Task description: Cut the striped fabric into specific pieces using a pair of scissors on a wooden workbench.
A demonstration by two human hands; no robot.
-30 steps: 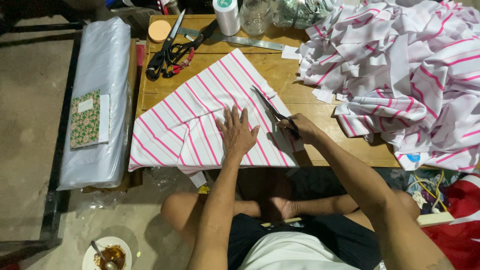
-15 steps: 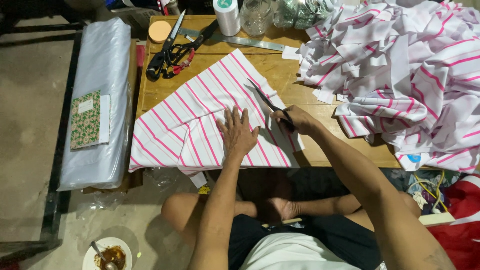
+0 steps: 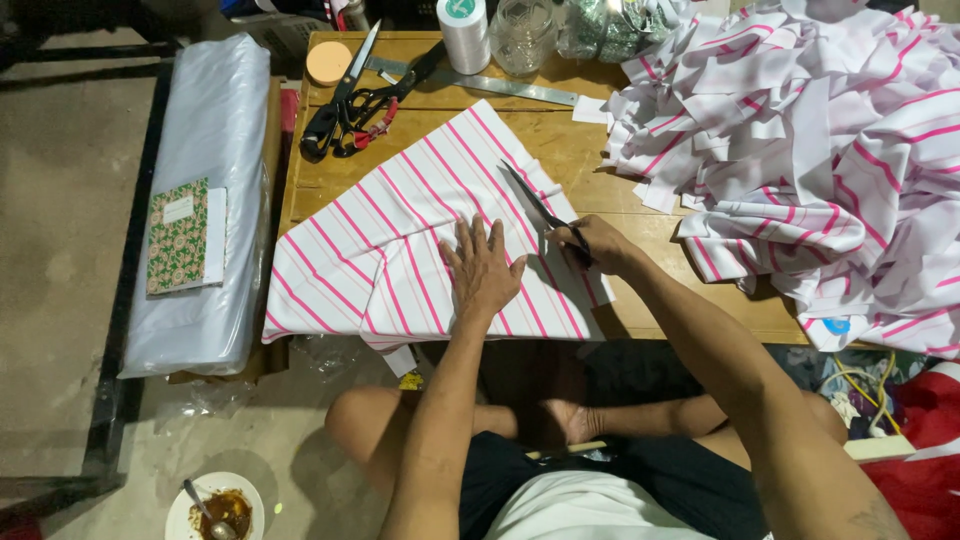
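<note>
Left hand [image 3: 482, 268] lies flat, fingers spread, pinning the white pink-striped fabric sheet [image 3: 400, 240] to the wooden tabletop [image 3: 560, 150]. Right hand [image 3: 595, 243] has its grip closed round the handles of black scissors [image 3: 535, 203], blades parted over the fabric's right edge. A pile of striped scraps [image 3: 820, 150] sits well apart on the right.

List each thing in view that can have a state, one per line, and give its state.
Left hand: flat, pressing the striped cloth.
Right hand: gripping the scissors.
Scissors: blades partly open, at the cloth's edge.
Striped cloth: spread on the table.
Spare shears: lying unused.
Thread spool: upright.
Glass jar: upright.
Cloth pile: heaped.
Notebook: closed.
Bowl: spoon inside.
</note>
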